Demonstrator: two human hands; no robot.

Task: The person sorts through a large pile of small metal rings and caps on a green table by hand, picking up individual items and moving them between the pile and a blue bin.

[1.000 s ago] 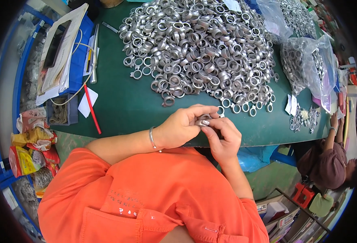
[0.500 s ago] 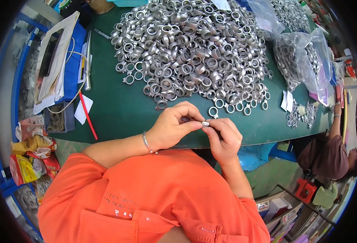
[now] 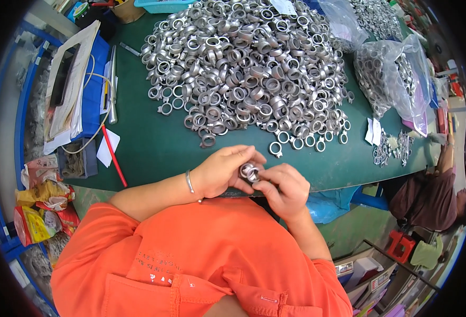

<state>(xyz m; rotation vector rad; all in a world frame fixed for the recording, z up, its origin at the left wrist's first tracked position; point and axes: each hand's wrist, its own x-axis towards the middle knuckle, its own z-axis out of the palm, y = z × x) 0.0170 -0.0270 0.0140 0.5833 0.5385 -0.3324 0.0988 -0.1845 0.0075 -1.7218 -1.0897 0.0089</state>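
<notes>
Close in front of my body, a shiny metal ring piece (image 3: 249,171) is held between both hands. My left hand (image 3: 220,172) is curled round its left side, thumb above and fingers below. From the right, my right hand (image 3: 286,188) pinches its edge between thumb and fingers. Whether one ring or two are there, I cannot make out. Just beyond my hands a big heap of grey metal rings (image 3: 243,79) with small lugs covers the green table (image 3: 159,153). A few loose rings (image 3: 275,149) lie at the heap's near edge.
Clear bags of rings (image 3: 383,74) stand at the right, near small loose metal parts (image 3: 394,148). At the left are a blue bin (image 3: 98,90) with papers and a phone, and a red pen (image 3: 115,156). A co-worker (image 3: 423,195) sits at the far right.
The ring piece has turned so its round opening shows, and it has shifted left and slightly down. My left fingers have spread around it; the right hand has moved slightly left and down.
</notes>
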